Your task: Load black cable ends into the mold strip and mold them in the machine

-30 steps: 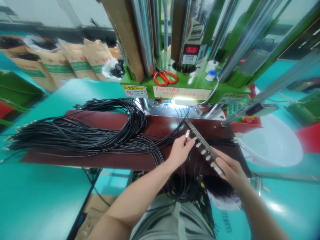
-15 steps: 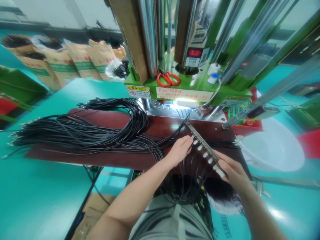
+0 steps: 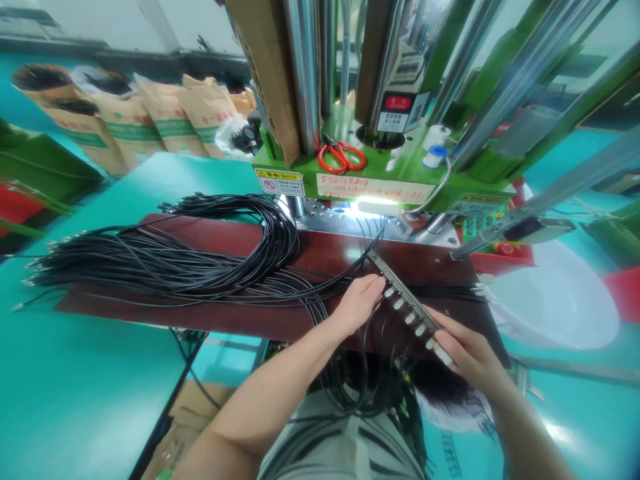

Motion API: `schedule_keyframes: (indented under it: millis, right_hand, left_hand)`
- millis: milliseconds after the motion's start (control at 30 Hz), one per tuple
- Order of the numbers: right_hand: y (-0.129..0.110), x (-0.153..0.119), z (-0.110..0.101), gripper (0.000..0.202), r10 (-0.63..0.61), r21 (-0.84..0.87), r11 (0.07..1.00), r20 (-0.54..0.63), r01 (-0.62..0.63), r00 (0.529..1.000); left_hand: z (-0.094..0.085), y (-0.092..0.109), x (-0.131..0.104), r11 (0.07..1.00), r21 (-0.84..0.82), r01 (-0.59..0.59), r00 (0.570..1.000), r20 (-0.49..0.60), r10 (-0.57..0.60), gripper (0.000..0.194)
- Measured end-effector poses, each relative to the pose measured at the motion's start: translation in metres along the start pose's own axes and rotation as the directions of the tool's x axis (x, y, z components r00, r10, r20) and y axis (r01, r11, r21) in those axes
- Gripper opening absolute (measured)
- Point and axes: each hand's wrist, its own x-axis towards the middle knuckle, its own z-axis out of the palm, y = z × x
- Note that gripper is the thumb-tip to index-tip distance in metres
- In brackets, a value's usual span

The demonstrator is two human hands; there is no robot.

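Bar (image 3: 407, 297) slightly nearer, slim, metallic

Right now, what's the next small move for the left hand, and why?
Probably a gentle push by the left hand against the metal bar: its fingers are at the bar's upper part, beside a row of connectors, while the right hand grips the lower end. What the left fingertips cover is hidden.
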Motion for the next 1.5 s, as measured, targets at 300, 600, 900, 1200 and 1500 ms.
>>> schedule_keyframes:
  millis: [300,600,900,1200,1500]
  right_hand:
    - [0.004,-0.002,-0.011,0.05,0.284,0.177,0.952,-0.198,-0.251,0.938]
    - [-0.015,0.045,-0.029,0.025,-0.25,-0.749,0.663,-0.196,0.021,0.948]
    - [-0.114,0.032,0.053,0.018,-0.755,-0.486,0.301,0.404,0.82,0.517]
    - [-0.13,0.044,0.128,0.025,-0.734,-0.315,0.132,0.606,0.94,0.306]
    - [-0.132,0.068,0.243,0.018,-0.584,-0.329,0.136,0.735,0.935,0.344]
  left_hand:
    - [-0.008,0.007,-0.015,0.972,0.223,-0.079,0.992,0.112,0.055,0.058]
    - [-0.034,0.024,-0.052,0.959,-0.249,-0.135,0.856,0.459,0.239,0.1]
    - [-0.035,0.026,-0.062,0.934,-0.357,-0.016,0.744,0.619,0.25,0.084]
    - [-0.072,0.02,-0.119,0.952,-0.299,0.06,0.912,0.405,0.069,0.047]
    - [-0.13,0.003,-0.215,0.986,-0.124,0.113,0.992,0.066,-0.106,0.043]
